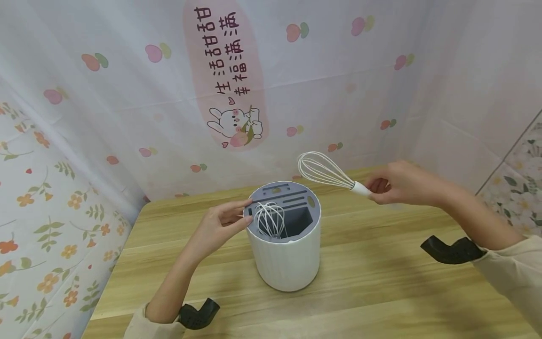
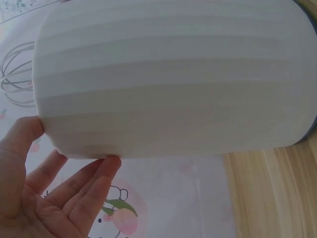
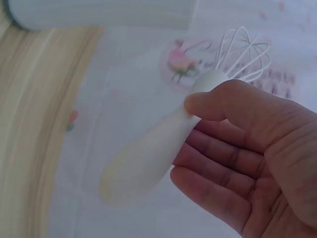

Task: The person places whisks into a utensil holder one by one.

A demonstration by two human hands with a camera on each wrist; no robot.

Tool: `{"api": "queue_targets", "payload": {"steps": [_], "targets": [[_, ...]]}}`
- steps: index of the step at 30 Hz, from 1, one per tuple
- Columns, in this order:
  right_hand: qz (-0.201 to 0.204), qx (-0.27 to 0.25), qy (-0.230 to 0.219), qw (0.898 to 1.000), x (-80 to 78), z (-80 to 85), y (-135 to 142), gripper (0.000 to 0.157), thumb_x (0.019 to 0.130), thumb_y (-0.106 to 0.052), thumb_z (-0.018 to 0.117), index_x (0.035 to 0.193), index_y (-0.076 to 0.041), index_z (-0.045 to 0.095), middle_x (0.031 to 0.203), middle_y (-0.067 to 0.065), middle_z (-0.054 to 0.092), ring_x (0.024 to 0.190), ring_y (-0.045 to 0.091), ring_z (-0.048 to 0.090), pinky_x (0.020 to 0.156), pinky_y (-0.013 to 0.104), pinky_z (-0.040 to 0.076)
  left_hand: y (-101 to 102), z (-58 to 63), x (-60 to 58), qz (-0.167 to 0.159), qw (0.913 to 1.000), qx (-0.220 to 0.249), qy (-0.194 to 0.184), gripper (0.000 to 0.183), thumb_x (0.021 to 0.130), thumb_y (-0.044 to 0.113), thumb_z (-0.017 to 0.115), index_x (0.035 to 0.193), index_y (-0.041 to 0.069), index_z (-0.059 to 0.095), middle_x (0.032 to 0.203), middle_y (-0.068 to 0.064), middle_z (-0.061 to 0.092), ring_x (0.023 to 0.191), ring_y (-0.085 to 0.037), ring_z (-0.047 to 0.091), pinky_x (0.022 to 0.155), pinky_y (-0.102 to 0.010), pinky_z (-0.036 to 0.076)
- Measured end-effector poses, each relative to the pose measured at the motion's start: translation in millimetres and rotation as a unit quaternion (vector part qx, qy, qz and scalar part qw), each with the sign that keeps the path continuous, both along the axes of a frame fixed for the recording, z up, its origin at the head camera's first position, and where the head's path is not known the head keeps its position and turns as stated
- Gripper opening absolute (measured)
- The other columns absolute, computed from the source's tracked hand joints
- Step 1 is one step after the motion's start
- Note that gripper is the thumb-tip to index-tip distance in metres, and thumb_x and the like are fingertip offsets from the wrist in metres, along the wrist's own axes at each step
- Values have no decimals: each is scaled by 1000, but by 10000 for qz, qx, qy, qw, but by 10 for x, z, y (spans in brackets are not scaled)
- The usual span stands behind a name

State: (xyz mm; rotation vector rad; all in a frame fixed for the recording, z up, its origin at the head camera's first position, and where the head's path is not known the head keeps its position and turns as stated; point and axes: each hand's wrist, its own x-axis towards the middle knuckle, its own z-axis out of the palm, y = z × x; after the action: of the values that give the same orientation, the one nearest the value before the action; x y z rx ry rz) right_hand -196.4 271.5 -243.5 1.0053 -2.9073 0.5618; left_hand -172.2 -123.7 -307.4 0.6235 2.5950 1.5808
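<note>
A white ribbed utensil holder [image 1: 285,263] with a grey slotted top [image 1: 279,189] stands upright on the table. Out of its opening sticks the wire head of a whisk [image 1: 269,219]; its handle is hidden inside. My left hand [image 1: 220,221] touches the left side of the rim with thumb and fingertips, and the left wrist view shows the fingers extended along the holder wall [image 2: 173,89]. Beyond the holder to the right, my right hand [image 1: 402,183] pinches a second whisk [image 1: 323,168] in the air. Its white handle [image 3: 148,153] lies between thumb and fingers, wires pointing left.
The wooden table [image 1: 381,273] extends on both sides of the holder. Behind it hangs a white printed curtain [image 1: 322,94]. A flowered cloth [image 1: 55,226] covers the left side, and another flowered panel [image 1: 521,188] is on the right.
</note>
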Motion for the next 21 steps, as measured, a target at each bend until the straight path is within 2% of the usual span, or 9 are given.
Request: {"api": "queue_targets", "payload": {"steps": [4,10,16,21], "targets": [[326,-135,69,9994,56,67,-159,7,80,-11,69,86,-13,69,75,-14,63,66,-2,59,61,20,51,-4,-2,0,-16,10000,6,-2,42,86,26,66,126,16,57,112,-8,63,96,-17,63,82,-38,50],[746,-444,-82,9962,80,174,-349,8,81,-10,68,88,-12,69,79,-11,65,68,0,60,63,22,52,-7,-7,5,10,10000,24,-11,42,85,26,66,126,16,58,111,-9,63,95,-17,63,81,-37,50],[1183,-612,-214,9909,117,302,-583,10,80,-9,68,89,-12,70,81,-11,65,70,1,61,67,26,53,-14,-25,-10,13,10000,56,49,42,85,25,66,125,13,58,112,-11,63,96,-20,63,82,-37,50],[1514,-657,-276,9859,126,360,-783,10,81,-10,67,91,-12,71,84,-9,66,73,1,62,69,25,53,-10,-31,-19,-17,9999,77,71,43,85,25,67,125,13,58,114,-12,62,98,-22,62,82,-36,50]]}}
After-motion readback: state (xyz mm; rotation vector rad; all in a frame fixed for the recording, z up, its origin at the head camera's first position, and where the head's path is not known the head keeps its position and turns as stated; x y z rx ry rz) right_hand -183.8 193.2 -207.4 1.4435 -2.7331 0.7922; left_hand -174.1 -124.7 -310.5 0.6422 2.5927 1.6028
